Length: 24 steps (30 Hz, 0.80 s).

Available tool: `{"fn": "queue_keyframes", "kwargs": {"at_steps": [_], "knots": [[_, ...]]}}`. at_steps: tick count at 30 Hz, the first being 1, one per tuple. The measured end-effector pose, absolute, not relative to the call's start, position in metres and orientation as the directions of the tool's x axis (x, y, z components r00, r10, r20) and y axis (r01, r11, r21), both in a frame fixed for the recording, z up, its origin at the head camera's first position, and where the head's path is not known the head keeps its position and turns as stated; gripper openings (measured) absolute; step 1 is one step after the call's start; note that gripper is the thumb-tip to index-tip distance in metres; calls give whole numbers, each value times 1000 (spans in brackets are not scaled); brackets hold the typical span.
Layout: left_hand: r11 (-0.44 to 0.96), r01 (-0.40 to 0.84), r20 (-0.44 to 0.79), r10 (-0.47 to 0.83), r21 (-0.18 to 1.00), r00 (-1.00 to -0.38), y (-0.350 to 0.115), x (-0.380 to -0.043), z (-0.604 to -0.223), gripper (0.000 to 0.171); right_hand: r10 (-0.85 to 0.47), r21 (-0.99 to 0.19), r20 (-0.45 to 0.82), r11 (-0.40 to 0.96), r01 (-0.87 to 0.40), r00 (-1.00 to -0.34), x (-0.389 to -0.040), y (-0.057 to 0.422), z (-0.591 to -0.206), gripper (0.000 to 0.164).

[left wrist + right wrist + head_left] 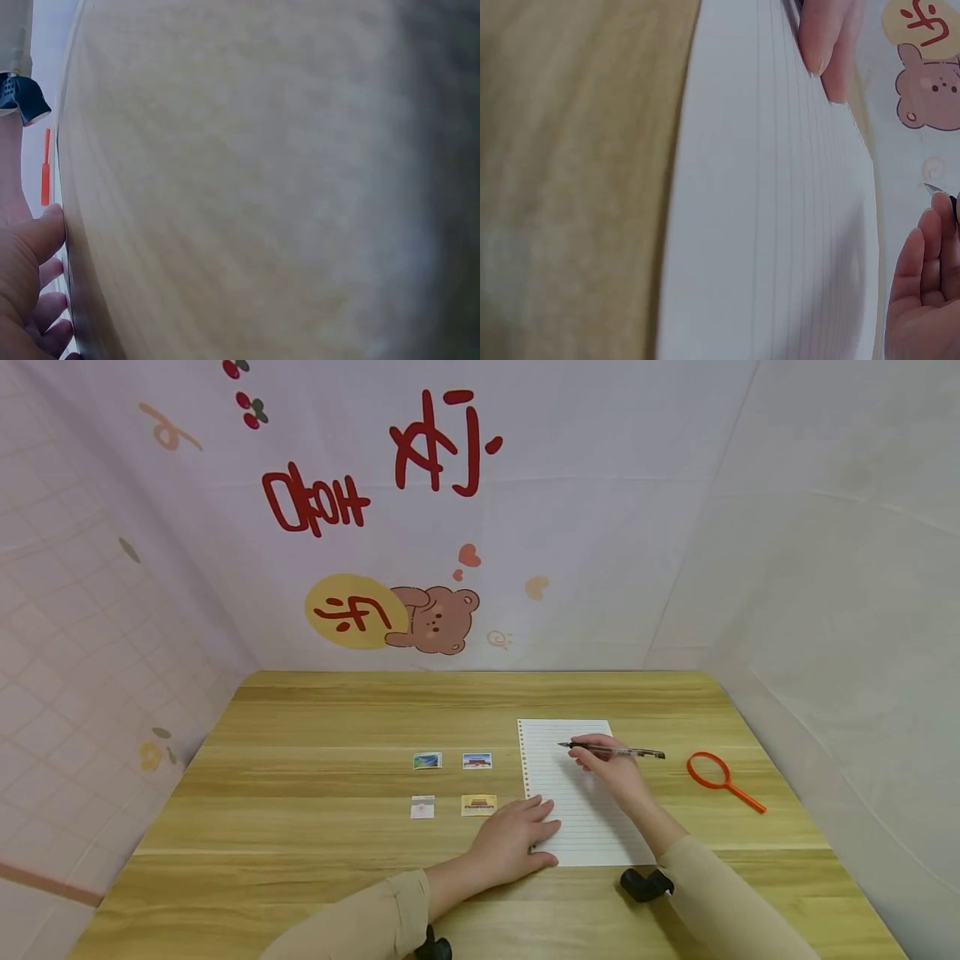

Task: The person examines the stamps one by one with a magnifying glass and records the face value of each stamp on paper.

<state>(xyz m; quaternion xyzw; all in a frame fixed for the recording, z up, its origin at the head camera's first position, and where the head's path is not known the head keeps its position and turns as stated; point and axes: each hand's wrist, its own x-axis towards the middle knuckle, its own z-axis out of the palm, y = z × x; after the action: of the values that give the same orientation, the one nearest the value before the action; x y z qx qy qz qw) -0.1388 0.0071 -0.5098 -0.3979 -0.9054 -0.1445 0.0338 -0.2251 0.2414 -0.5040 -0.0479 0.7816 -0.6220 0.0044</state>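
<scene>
Head: paper (558, 777) between stamps (477, 761), magnifier (727, 785)

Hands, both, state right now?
Left hand: open, fingers resting on the lined loose-leaf sheet at its left edge.
Right hand: closed, holding a black pen.

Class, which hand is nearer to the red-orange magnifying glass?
Right. The right hand holds a pen above the paper, left of the magnifying glass; the left hand rests farther left, across the paper's left edge.
</scene>
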Motion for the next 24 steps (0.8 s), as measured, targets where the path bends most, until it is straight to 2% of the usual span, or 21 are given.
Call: {"fn": "queue_keyframes", "kwargs": {"at_steps": [10,19,24], "knots": [[656,716,148,704,238,-694,7,-140,-508,51,-95,-971,1,240,-23,-996,-243,232,-512,36],[656,713,152,700,250,-698,7,-141,-509,51,-79,-947,7,319,-32,-997,-247,229,-516,31],[655,708,144,699,263,-701,7,-141,-508,50,-97,-927,44,366,-77,-994,-251,226,-520,27]]}}
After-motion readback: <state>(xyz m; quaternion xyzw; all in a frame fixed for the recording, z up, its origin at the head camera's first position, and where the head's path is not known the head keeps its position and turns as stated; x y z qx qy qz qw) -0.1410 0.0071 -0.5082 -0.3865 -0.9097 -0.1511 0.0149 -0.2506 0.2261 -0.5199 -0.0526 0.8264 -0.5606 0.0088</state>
